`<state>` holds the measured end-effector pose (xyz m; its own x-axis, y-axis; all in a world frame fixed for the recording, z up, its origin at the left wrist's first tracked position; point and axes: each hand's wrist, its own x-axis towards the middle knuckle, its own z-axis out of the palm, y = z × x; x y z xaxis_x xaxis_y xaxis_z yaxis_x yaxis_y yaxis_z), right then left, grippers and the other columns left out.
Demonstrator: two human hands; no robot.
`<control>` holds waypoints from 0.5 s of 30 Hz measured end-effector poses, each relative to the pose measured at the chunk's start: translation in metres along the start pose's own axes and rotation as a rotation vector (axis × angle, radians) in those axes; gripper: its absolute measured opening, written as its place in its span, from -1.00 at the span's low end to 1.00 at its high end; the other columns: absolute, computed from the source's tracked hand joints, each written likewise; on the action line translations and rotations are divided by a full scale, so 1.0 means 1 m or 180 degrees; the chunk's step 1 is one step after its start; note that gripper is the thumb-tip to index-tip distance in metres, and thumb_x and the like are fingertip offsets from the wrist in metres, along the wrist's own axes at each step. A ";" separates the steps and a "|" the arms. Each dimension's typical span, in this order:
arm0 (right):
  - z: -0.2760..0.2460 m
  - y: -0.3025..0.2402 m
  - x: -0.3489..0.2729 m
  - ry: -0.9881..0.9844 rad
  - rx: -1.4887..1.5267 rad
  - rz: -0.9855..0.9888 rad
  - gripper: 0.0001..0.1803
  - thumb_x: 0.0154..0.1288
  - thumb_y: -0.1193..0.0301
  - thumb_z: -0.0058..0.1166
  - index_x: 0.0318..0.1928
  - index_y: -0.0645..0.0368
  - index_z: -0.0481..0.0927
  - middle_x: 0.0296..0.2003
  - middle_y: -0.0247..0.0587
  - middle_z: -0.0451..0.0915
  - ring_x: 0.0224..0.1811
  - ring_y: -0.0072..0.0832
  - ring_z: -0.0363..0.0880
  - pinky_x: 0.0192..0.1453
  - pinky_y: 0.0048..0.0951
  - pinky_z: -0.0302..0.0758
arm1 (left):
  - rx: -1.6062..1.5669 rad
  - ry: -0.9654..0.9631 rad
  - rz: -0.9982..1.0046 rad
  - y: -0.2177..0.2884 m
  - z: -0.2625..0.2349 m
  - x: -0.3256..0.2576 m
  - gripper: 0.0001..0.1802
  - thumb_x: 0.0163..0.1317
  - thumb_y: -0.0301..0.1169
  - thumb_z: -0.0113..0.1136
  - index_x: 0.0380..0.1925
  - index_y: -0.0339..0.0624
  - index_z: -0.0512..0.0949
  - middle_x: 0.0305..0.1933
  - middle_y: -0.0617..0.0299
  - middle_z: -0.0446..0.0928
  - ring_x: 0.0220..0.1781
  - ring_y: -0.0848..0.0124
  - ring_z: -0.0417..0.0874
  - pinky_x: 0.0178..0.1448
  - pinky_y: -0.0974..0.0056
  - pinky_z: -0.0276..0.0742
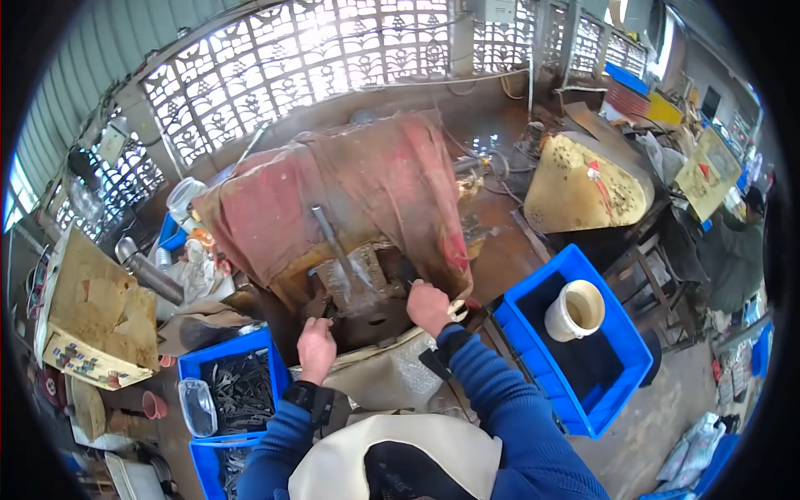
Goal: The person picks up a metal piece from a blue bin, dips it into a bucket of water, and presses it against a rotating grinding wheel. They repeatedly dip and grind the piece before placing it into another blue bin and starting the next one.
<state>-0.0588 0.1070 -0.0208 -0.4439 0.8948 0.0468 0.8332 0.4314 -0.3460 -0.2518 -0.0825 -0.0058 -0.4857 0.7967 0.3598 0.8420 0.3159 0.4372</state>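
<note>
A dirty red cloth [358, 175] drapes over a machine in front of me. From it a metal pipe [330, 233] slants down toward a wet, whitish block [358, 273] in the machine's opening. My left hand [317, 348] is closed at the near left of this opening, fingertips pinched together. Farther right and a bit higher, my right hand [428, 307] is also closed, beside the cloth's lower right edge. Whatever either hand grips is too small or too hidden to name. Below the hands, a plastic-covered pale sheet [383, 375] hangs at the machine's front.
On my left, a blue bin [271, 342] contains many dark strips, with a clear plastic tub [197, 407] at its side. A blue crate [612, 408] on my right holds a cream bucket [575, 310]. A stained yellowish machine cover [583, 187] stands at the far right.
</note>
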 end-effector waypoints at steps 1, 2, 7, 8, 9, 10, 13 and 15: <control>0.000 -0.004 0.002 -0.0065 0.0015 -0.0018 -0.78 0.33 0.42 -0.18 -0.21 0.25 0.53 -0.31 0.10 0.66 -0.22 -0.05 0.71 -0.17 -0.07 0.65 | -0.0001 0.0020 0.0111 -0.002 0.002 0.000 -0.83 0.08 -0.59 0.07 -0.37 -0.14 0.61 -0.30 0.03 0.53 -0.24 0.01 0.60 -0.16 0.02 0.56; 0.003 -0.003 0.002 0.0042 0.0034 -0.0074 -0.80 0.28 0.42 -0.14 -0.22 0.25 0.52 -0.34 0.08 0.66 -0.26 -0.04 0.71 -0.19 -0.07 0.65 | 0.0017 0.0063 0.0197 -0.004 0.000 -0.001 -0.83 0.08 -0.58 0.07 -0.37 -0.14 0.61 -0.30 0.03 0.53 -0.24 0.01 0.60 -0.16 0.01 0.56; 0.018 0.028 0.013 0.0040 0.0317 -0.0027 -0.77 0.28 0.34 -0.02 -0.32 0.31 0.48 -0.40 0.15 0.64 -0.29 0.03 0.68 -0.19 -0.02 0.58 | -0.0069 -0.0068 0.0081 0.004 0.004 -0.003 -0.84 0.12 -0.53 0.07 -0.35 -0.11 0.62 -0.28 0.03 0.54 -0.24 0.01 0.62 -0.17 0.02 0.58; 0.014 0.026 0.019 0.0027 0.0308 -0.0106 -0.77 0.28 0.34 -0.02 -0.32 0.31 0.48 -0.40 0.15 0.64 -0.29 0.03 0.68 -0.19 -0.02 0.58 | -0.0054 -0.0016 0.0021 0.005 0.005 -0.003 -0.84 0.12 -0.53 0.07 -0.35 -0.11 0.62 -0.28 0.03 0.54 -0.24 0.01 0.62 -0.17 0.02 0.58; 0.004 0.017 0.022 0.0207 0.0652 -0.0128 -0.75 0.29 0.31 0.01 -0.27 0.29 0.49 -0.39 0.15 0.64 -0.28 0.06 0.66 -0.19 -0.01 0.57 | -0.0045 -0.0045 -0.0007 0.003 0.003 -0.005 -0.84 0.12 -0.53 0.07 -0.34 -0.11 0.62 -0.28 0.03 0.54 -0.24 0.01 0.62 -0.17 0.02 0.59; -0.010 0.006 0.024 0.0381 0.0998 -0.0132 -0.72 0.29 0.27 0.05 -0.23 0.27 0.50 -0.38 0.15 0.64 -0.28 0.08 0.65 -0.19 0.00 0.55 | -0.0042 -0.0082 -0.0026 0.000 0.000 -0.007 -0.84 0.12 -0.52 0.07 -0.34 -0.11 0.62 -0.27 0.04 0.54 -0.24 0.01 0.63 -0.17 0.03 0.59; -0.049 -0.036 0.035 0.0709 0.1772 -0.0309 -0.67 0.28 0.20 0.14 -0.16 0.22 0.51 -0.38 0.14 0.63 -0.26 0.12 0.62 -0.20 0.02 0.51 | -0.0025 -0.0130 -0.0071 -0.001 -0.004 -0.007 -0.84 0.12 -0.52 0.07 -0.32 -0.11 0.62 -0.26 0.04 0.54 -0.25 0.01 0.63 -0.17 0.03 0.60; -0.060 -0.067 0.048 0.0899 0.2206 -0.0428 -0.64 0.26 0.17 0.19 -0.13 0.20 0.52 -0.39 0.14 0.62 -0.26 0.12 0.60 -0.20 0.03 0.48 | -0.0006 -0.0211 -0.0052 0.000 -0.004 -0.004 -0.83 0.12 -0.52 0.07 -0.31 -0.11 0.61 -0.25 0.04 0.54 -0.25 0.01 0.64 -0.17 0.03 0.60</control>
<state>-0.1159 0.1277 0.0612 -0.3479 0.8752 0.3360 0.3388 0.4516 -0.8254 -0.2505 -0.0881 -0.0037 -0.4827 0.8238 0.2973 0.8337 0.3282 0.4441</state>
